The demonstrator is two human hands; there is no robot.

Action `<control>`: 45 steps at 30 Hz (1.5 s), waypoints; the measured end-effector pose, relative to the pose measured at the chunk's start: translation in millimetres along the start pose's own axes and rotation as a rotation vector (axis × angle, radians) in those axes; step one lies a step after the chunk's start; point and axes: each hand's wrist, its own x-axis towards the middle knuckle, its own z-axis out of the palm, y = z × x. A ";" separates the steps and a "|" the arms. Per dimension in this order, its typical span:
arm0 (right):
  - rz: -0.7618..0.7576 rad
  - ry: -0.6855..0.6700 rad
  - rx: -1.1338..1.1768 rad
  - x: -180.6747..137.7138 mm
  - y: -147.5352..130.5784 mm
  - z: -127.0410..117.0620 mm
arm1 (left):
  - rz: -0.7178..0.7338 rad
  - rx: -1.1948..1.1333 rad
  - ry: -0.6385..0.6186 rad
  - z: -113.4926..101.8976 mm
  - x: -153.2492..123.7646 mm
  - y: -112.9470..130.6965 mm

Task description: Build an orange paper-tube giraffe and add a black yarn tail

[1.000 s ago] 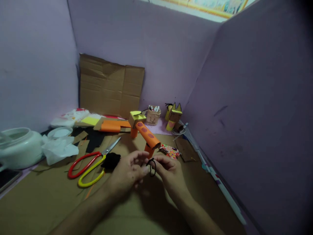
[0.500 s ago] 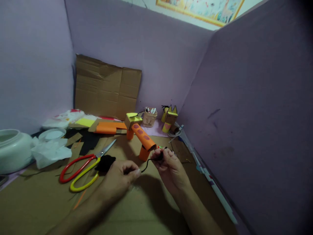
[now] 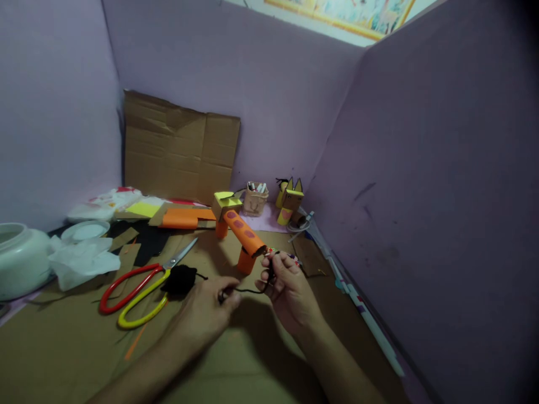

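Observation:
A thin black strand of yarn (image 3: 252,290) runs between both of my hands, just above the cardboard work surface (image 3: 63,348). My left hand (image 3: 208,314) pinches one end of it. My right hand (image 3: 286,289) grips the other end, with the strand looped round its fingers. Right behind my right hand stands an orange paper-tube animal (image 3: 242,235) with pink spots and a yellow-topped box head. A ball of black yarn (image 3: 180,279) lies left of my left hand, touching the red and yellow scissors (image 3: 138,289).
A white pot (image 3: 19,258), crumpled tissue (image 3: 82,259) and a white lid (image 3: 86,229) sit at the left. Orange, yellow and black paper lies before a leaning cardboard sheet (image 3: 179,151). A small pen holder (image 3: 254,200) and yellow paper figures (image 3: 289,201) stand in the corner. Purple walls close in.
The black strand was a small loop between my fingertips; my hands have drawn apart and it is stretched out between them. My right hand moved up toward the orange animal.

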 end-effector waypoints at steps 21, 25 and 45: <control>0.230 -0.251 -0.238 -6.9 27.6 1.3 | -0.159 -0.771 -0.099 -10.3 1.1 2.8; 0.388 -0.276 -0.194 -5.1 25.3 -2.1 | -0.144 -0.700 0.047 -18.7 5.8 2.0; 0.181 -0.313 -0.331 -5.1 28.5 -5.9 | -0.033 -0.490 -0.036 -32.8 5.5 -0.8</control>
